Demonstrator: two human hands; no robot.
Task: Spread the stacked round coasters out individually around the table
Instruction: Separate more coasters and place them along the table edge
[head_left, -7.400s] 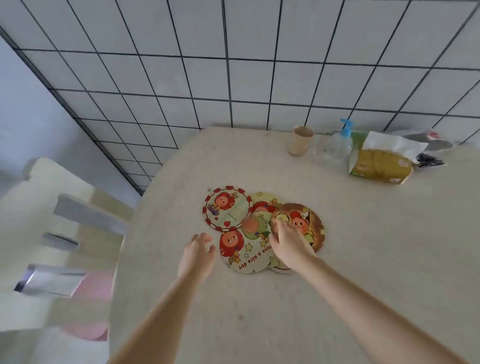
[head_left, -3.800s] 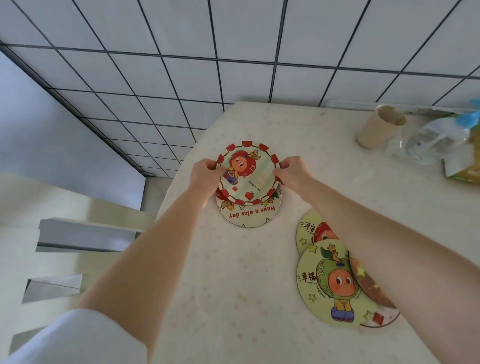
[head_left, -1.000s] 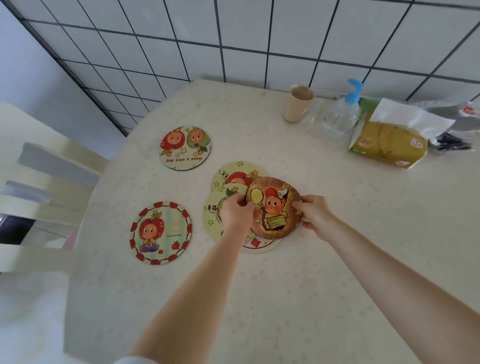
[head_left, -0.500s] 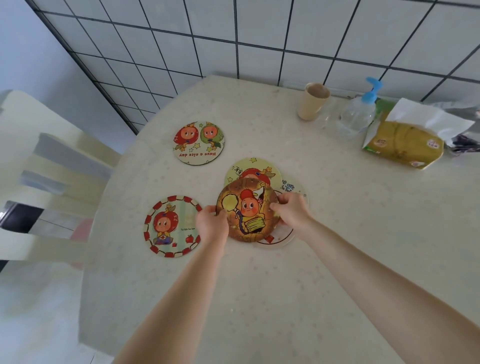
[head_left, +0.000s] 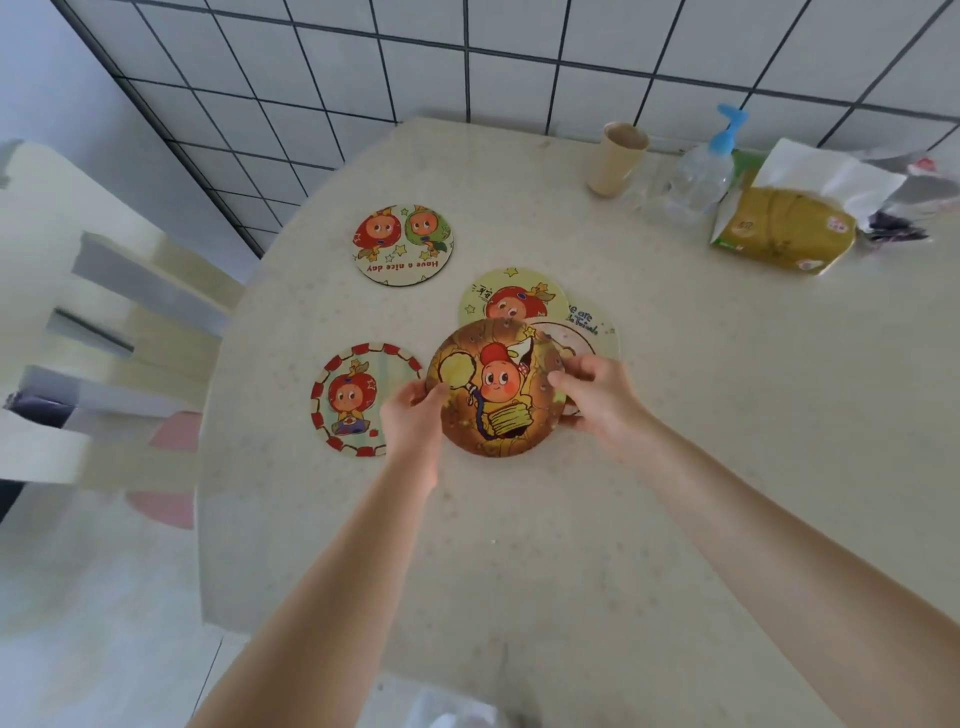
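A brown round coaster (head_left: 493, 389) with a cartoon fruit figure is held by its edges between my left hand (head_left: 413, 415) and my right hand (head_left: 597, 397), above the beige table (head_left: 675, 467). Behind it lie overlapping coasters: a yellow one (head_left: 511, 296) and a white one with blue writing (head_left: 589, 322), both partly hidden. A red-bordered coaster (head_left: 358, 397) lies alone at the left, partly covered by my left hand. A "Have a nice day" coaster (head_left: 402, 244) lies alone farther back.
A beige cup (head_left: 618, 158), a clear pump bottle with a blue top (head_left: 704, 171) and a yellow tissue pack (head_left: 784, 228) stand at the back right by the tiled wall. A pale chair (head_left: 104, 338) stands off the table's left edge.
Both hands have carried the brown coaster leftward and nearer to me, off the pile. The white coaster under it now shows. The camera has shifted.
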